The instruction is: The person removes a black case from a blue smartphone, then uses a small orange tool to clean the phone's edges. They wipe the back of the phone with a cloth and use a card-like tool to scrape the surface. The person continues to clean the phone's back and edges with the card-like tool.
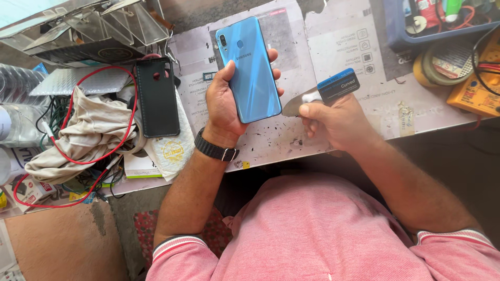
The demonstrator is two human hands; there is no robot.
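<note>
carefully: left hand [223, 106] grips the blue phone [249, 70] back-up; right hand [333, 122] pinches a thin curved pry tool [317, 93] just right of it, best kept flat at the seam.

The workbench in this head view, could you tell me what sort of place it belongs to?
Probably a small phone repair bench. The left hand holds a blue phone back side up, the right hand holds a thin metal prying tool, and a yellow multimeter and tangled red wires lie nearby.
</note>
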